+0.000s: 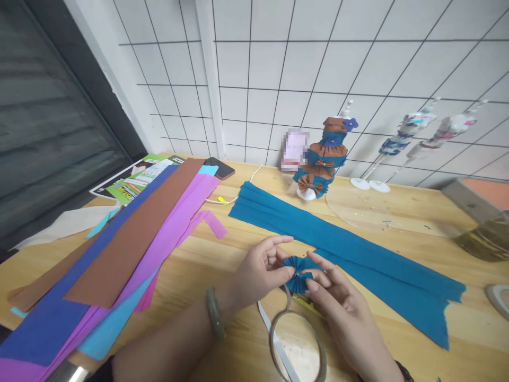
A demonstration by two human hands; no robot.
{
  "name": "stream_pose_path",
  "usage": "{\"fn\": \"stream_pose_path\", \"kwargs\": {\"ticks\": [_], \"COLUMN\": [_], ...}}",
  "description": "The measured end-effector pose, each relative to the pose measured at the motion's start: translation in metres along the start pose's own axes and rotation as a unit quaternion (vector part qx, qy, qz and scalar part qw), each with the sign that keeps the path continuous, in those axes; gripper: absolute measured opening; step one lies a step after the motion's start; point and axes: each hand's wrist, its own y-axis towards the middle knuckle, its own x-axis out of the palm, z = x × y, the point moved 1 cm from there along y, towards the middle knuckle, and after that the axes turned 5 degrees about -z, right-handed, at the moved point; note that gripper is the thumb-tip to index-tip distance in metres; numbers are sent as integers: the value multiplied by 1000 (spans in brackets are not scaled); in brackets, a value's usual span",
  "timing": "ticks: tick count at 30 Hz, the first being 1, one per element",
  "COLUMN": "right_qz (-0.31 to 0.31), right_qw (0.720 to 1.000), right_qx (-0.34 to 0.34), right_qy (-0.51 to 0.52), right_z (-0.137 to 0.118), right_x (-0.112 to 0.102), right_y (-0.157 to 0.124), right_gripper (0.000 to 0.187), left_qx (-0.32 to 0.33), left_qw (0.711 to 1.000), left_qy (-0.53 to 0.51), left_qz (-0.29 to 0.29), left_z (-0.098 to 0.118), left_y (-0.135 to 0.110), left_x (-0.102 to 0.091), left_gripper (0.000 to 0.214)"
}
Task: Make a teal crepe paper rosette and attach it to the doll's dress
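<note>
A small teal pleated paper fan (296,274) is pinched between my two hands above the table. My left hand (260,270) grips its left side with thumb and fingers. On the right side, the thumb and fingers of my right hand (338,297) press its edge. Just below stands or lies a roll of narrow tape (272,339), with a pale strip (278,345) beside it. A yellow object (306,305) is partly hidden under my right hand. Behind the hands stretches a long strip of teal crepe paper (345,249).
Brown (147,228), blue and purple crepe strips overlap on the left. A phone (219,167) lies near the wall. A brown-and-teal decorated mini dress form (326,154) stands at the back, with two white decorated forms (409,127) further right. A grey-sided box (469,193) sits at far right.
</note>
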Motion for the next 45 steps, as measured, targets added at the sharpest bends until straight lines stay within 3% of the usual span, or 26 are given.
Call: {"fn": "stream_pose_path", "kwargs": {"ticks": [4, 7, 11, 13, 17, 23, 25, 27, 30, 32, 33, 35, 38, 45], "right_qz": [14, 24, -1, -12, -44, -66, -66, -60, -24, 16, 32, 40, 20, 32], "right_qw": [1000, 988, 910, 870, 832, 809, 816, 840, 923, 978, 993, 997, 977, 967], "right_qx": [-14, -106, -279, -323, -335, -341, -338, -324, -244, -141, -87, -4, 41, 38], "right_qy": [-18, -114, -305, -371, -440, -474, -465, -431, -295, -152, -73, 69, 210, 249], "right_z": [3, 3, 0, 0, 3, 4, 2, 0, -4, -5, -6, -6, -9, -13], "right_x": [-4, -5, -6, -7, -11, -16, -15, -13, -12, -13, -15, -17, -18, -17], "right_y": [0, -2, -3, -2, 0, -1, -2, -4, -3, 1, 3, 8, 13, 14], "right_gripper": [42, 36, 37, 44, 43, 29, 27, 25, 16, 13, 14, 11, 15, 12], "left_qx": [-25, -56, -86, -93, -111, -102, -101, -108, -118, -111, -107, -98, -89, -73], "left_qw": [998, 995, 985, 981, 982, 989, 990, 990, 989, 990, 990, 991, 992, 994], "left_qy": [-43, -73, -142, -167, -153, -104, -96, -92, -92, -92, -92, -94, -89, -72], "left_qz": [23, 41, 35, 28, -1, -30, -32, -28, -12, -3, 0, 5, 8, 31], "left_z": [0, 3, 4, 2, -1, -6, -6, -4, 1, 3, 3, 3, 1, -1], "left_y": [2, 3, 4, 4, 2, 0, 1, 1, 2, 2, 2, 3, 4, 7], "left_x": [-1, 0, 0, -1, -1, -1, -1, 0, 0, -1, -2, -3, -5, -12], "left_gripper": [51, 53, 52, 50, 49, 46, 46, 46, 48, 48, 48, 48, 47, 43]}}
